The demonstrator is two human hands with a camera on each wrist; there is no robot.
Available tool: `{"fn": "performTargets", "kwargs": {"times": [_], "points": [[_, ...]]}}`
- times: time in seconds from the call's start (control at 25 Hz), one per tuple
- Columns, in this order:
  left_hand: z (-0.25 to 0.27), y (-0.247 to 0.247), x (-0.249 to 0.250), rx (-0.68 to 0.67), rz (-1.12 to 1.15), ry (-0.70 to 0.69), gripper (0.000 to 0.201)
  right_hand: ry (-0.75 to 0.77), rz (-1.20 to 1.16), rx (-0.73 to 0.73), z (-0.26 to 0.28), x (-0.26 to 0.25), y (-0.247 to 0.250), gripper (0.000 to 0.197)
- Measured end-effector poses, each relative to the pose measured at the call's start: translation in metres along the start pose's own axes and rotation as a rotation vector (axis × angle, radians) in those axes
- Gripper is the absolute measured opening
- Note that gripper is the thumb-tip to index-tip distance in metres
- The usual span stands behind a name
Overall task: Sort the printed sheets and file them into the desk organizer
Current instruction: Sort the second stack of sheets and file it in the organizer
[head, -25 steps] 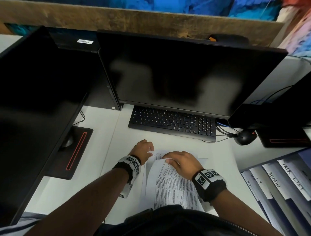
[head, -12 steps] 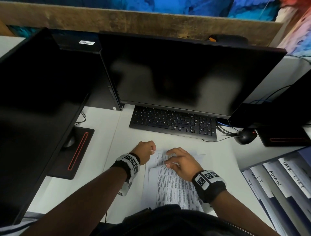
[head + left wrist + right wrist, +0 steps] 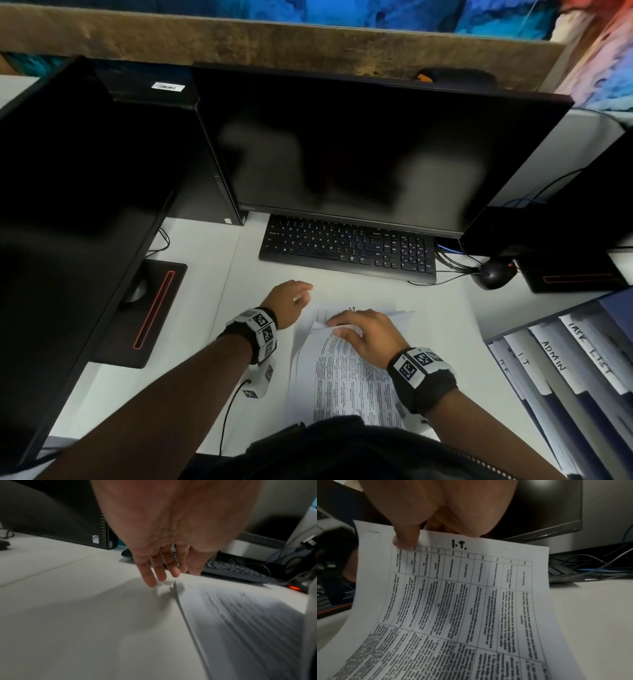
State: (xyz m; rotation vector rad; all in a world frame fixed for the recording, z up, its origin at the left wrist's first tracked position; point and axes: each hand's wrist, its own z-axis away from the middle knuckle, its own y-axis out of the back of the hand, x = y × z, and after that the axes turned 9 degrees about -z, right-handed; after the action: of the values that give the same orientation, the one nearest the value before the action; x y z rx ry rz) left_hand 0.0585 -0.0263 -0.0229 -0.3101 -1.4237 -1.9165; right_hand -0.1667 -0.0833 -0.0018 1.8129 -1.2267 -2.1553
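A stack of printed sheets (image 3: 342, 387) lies on the white desk in front of me. My right hand (image 3: 334, 327) pinches the far edge of the top sheet (image 3: 453, 601) and lifts it off the stack. That sheet has a printed table and "I.T." handwritten at its head; my thumb (image 3: 405, 540) lies on its printed face. My left hand (image 3: 301, 294) hovers just left of the stack's far corner and holds nothing. Its straight fingers (image 3: 150, 577) point down at the desk beside the paper edge (image 3: 178, 599). The blue desk organizer (image 3: 565, 373) stands at the right, with tabs reading I T, ADMIN and TASK LIST.
A black keyboard (image 3: 346, 246) lies just beyond the sheets, under a dark monitor (image 3: 376, 154). A second monitor (image 3: 68, 205) and its base (image 3: 150, 308) fill the left. A mouse (image 3: 493, 274) and cables lie at the right.
My left hand was curled at the stack's far left corner and has now opened and drawn slightly away. The right hand has kept hold of the top sheet's edge.
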Motion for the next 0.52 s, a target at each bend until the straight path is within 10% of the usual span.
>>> {"fn": "performTargets", "kwargs": {"times": [0.52], "points": [[0.0022, -0.0071, -0.0028, 0.039, -0.179, -0.061, 0.014, 0.036, -0.029, -0.035, -0.0012, 0.0007, -0.0047, 0.02]]}}
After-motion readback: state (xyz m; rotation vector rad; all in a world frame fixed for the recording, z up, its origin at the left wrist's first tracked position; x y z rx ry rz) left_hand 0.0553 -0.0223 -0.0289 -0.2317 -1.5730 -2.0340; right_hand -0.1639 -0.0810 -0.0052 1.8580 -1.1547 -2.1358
